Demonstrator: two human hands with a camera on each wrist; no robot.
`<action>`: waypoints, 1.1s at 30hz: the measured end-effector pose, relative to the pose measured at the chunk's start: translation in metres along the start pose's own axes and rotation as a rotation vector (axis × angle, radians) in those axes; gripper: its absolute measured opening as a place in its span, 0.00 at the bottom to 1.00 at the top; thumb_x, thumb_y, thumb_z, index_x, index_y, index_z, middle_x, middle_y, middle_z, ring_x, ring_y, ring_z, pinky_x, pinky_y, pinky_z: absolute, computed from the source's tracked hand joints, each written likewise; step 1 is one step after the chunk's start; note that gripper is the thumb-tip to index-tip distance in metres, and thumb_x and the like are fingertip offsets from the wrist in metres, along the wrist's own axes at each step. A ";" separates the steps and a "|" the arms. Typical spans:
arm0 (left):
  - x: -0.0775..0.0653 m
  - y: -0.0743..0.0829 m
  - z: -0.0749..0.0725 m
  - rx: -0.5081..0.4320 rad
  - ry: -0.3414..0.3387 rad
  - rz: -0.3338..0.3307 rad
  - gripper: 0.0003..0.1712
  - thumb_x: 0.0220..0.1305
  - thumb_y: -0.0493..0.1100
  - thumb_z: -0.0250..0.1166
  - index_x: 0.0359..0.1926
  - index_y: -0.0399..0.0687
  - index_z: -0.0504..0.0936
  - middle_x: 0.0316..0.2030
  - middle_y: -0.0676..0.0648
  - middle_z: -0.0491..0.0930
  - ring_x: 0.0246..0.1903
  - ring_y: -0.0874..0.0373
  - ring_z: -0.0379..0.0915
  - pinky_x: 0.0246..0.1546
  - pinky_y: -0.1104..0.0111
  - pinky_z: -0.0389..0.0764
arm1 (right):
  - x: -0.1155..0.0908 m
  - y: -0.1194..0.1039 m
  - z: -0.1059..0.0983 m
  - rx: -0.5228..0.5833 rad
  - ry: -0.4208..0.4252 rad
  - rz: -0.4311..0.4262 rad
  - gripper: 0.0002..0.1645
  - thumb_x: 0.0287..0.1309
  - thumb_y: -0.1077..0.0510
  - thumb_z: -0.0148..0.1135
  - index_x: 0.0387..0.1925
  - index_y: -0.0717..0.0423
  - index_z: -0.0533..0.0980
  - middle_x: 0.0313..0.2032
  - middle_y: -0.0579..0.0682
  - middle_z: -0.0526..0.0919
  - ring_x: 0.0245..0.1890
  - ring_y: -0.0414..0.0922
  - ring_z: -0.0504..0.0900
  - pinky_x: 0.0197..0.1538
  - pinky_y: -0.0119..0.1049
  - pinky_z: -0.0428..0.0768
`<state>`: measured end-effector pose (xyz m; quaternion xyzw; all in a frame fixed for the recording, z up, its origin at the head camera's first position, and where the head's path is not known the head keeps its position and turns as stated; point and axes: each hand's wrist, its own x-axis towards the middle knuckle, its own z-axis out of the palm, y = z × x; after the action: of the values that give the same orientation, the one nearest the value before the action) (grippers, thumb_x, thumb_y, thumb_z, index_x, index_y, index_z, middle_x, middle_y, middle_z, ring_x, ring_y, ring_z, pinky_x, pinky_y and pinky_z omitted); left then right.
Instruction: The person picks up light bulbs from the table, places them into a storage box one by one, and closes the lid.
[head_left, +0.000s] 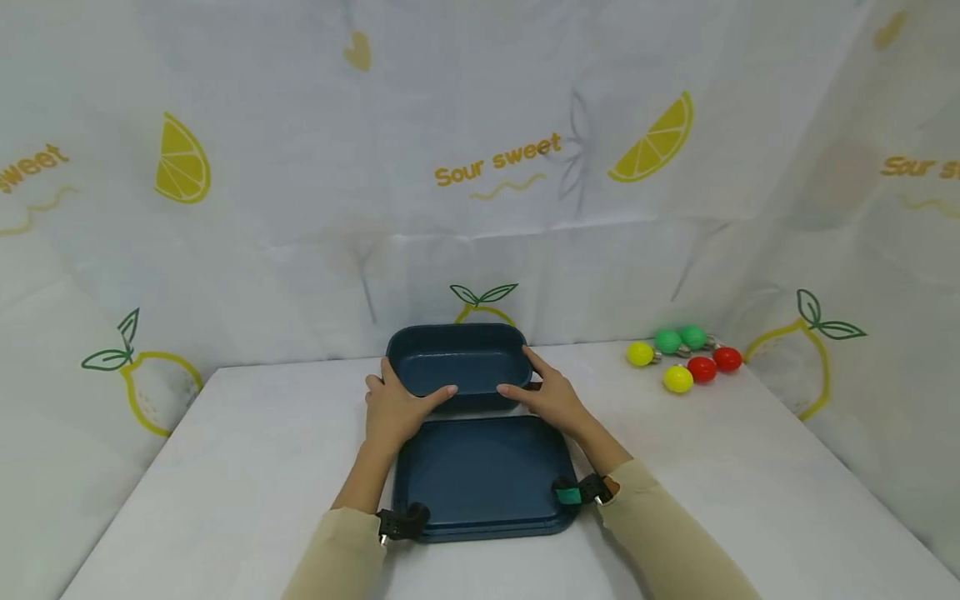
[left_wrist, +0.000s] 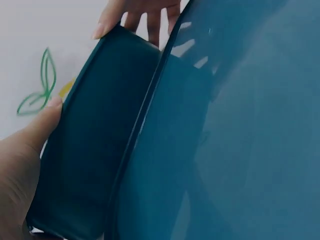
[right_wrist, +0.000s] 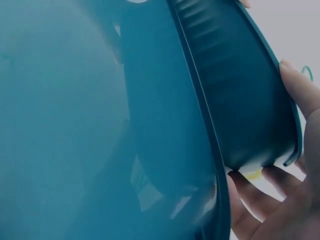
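Both hands grip a dark blue, deep rectangular container with rounded corners, one at each end. My left hand holds its left end, thumb on the near side and fingers round the end. At the right end, my right hand holds it the same way, its thumb also along the near wall. In both wrist views the container's near side shows between the two hands. Just in front of it lies a dark blue, shallow rectangular tray, with a layered front edge, between my forearms.
On the right at the back of the white table lie several small bulbs with metal bases: yellow, green and red. A lemon-printed white cloth rises behind the table and along its sides.
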<state>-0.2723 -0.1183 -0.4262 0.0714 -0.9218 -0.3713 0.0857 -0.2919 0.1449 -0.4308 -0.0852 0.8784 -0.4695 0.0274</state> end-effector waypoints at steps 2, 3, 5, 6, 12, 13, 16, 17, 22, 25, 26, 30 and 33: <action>-0.001 0.008 0.006 0.005 0.005 0.014 0.79 0.45 0.76 0.73 0.80 0.36 0.42 0.65 0.25 0.58 0.61 0.30 0.65 0.56 0.41 0.77 | -0.002 0.005 -0.008 0.011 -0.005 0.005 0.61 0.58 0.35 0.69 0.82 0.41 0.45 0.80 0.59 0.52 0.66 0.59 0.77 0.51 0.43 0.86; -0.002 0.012 0.010 0.006 0.011 0.016 0.78 0.45 0.76 0.73 0.80 0.36 0.43 0.64 0.25 0.59 0.61 0.29 0.65 0.56 0.41 0.77 | -0.003 0.008 -0.013 0.014 -0.010 0.003 0.61 0.59 0.35 0.69 0.82 0.41 0.44 0.80 0.59 0.52 0.67 0.60 0.76 0.51 0.43 0.86; -0.004 0.019 0.017 0.004 0.020 0.015 0.78 0.45 0.77 0.72 0.80 0.36 0.43 0.65 0.26 0.59 0.61 0.30 0.66 0.56 0.42 0.77 | -0.003 0.017 -0.020 0.032 -0.011 -0.010 0.59 0.60 0.36 0.68 0.82 0.39 0.44 0.80 0.58 0.50 0.69 0.60 0.73 0.50 0.42 0.86; -0.006 0.023 0.021 0.006 0.026 0.012 0.78 0.45 0.77 0.72 0.80 0.37 0.43 0.65 0.26 0.59 0.61 0.30 0.66 0.55 0.42 0.78 | -0.003 0.022 -0.022 0.047 -0.013 -0.026 0.59 0.62 0.38 0.67 0.82 0.40 0.43 0.80 0.58 0.49 0.70 0.62 0.72 0.49 0.42 0.86; -0.013 0.036 0.033 0.019 0.035 0.014 0.77 0.45 0.77 0.72 0.79 0.36 0.45 0.65 0.27 0.61 0.61 0.30 0.67 0.52 0.44 0.80 | -0.002 0.048 -0.029 0.168 0.000 -0.100 0.54 0.68 0.48 0.64 0.82 0.40 0.42 0.81 0.60 0.44 0.69 0.66 0.70 0.46 0.39 0.88; -0.011 0.035 0.032 0.022 0.025 0.018 0.76 0.46 0.77 0.72 0.79 0.36 0.46 0.65 0.26 0.61 0.60 0.30 0.68 0.52 0.43 0.80 | -0.001 0.049 -0.029 0.180 0.005 -0.101 0.53 0.68 0.48 0.64 0.82 0.39 0.42 0.81 0.60 0.44 0.69 0.65 0.71 0.45 0.38 0.88; -0.004 0.029 0.023 0.026 -0.041 0.017 0.73 0.49 0.76 0.70 0.79 0.37 0.46 0.67 0.25 0.63 0.60 0.29 0.70 0.54 0.41 0.78 | 0.001 0.050 -0.027 0.190 0.022 -0.089 0.54 0.67 0.47 0.65 0.82 0.38 0.43 0.81 0.59 0.45 0.68 0.64 0.72 0.44 0.36 0.87; -0.001 0.026 0.020 0.018 -0.069 0.015 0.73 0.50 0.75 0.70 0.79 0.38 0.45 0.68 0.25 0.62 0.61 0.29 0.70 0.56 0.40 0.77 | 0.002 0.049 -0.026 0.190 0.029 -0.086 0.54 0.66 0.47 0.66 0.82 0.37 0.43 0.81 0.59 0.46 0.68 0.64 0.72 0.44 0.36 0.87; 0.012 0.005 0.014 -0.146 -0.164 0.069 0.72 0.52 0.68 0.73 0.80 0.42 0.39 0.76 0.27 0.53 0.73 0.28 0.56 0.68 0.35 0.65 | 0.004 0.044 -0.022 0.184 0.039 -0.098 0.54 0.66 0.48 0.66 0.82 0.40 0.43 0.80 0.62 0.47 0.71 0.65 0.69 0.42 0.36 0.87; 0.019 -0.007 0.021 -0.299 -0.172 0.139 0.71 0.54 0.62 0.75 0.81 0.45 0.36 0.80 0.33 0.43 0.78 0.33 0.44 0.73 0.36 0.57 | 0.003 0.044 -0.021 0.165 0.044 -0.089 0.54 0.67 0.48 0.65 0.82 0.39 0.43 0.80 0.63 0.48 0.70 0.64 0.70 0.42 0.34 0.87; 0.020 -0.009 0.024 -0.345 -0.172 0.160 0.71 0.54 0.61 0.75 0.82 0.47 0.35 0.81 0.36 0.41 0.79 0.35 0.41 0.74 0.37 0.55 | 0.003 0.044 -0.020 0.156 0.053 -0.079 0.54 0.67 0.47 0.65 0.82 0.38 0.43 0.80 0.62 0.49 0.70 0.64 0.70 0.42 0.34 0.87; 0.025 -0.015 0.035 -0.458 -0.141 0.223 0.70 0.54 0.58 0.76 0.82 0.49 0.36 0.82 0.40 0.39 0.80 0.38 0.38 0.76 0.37 0.52 | 0.001 0.045 -0.021 0.135 0.098 -0.054 0.52 0.66 0.46 0.65 0.81 0.36 0.45 0.79 0.62 0.51 0.69 0.62 0.72 0.41 0.33 0.86; 0.026 -0.018 0.040 -0.476 -0.116 0.232 0.70 0.54 0.58 0.77 0.82 0.50 0.38 0.81 0.40 0.41 0.80 0.38 0.40 0.76 0.37 0.52 | 0.000 0.046 -0.020 0.134 0.099 -0.043 0.52 0.66 0.46 0.65 0.81 0.37 0.45 0.79 0.63 0.51 0.70 0.63 0.71 0.42 0.32 0.86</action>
<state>-0.3052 -0.1094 -0.4639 -0.0784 -0.8139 -0.5688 0.0891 -0.3001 0.1863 -0.4582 -0.0788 0.8433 -0.5313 -0.0204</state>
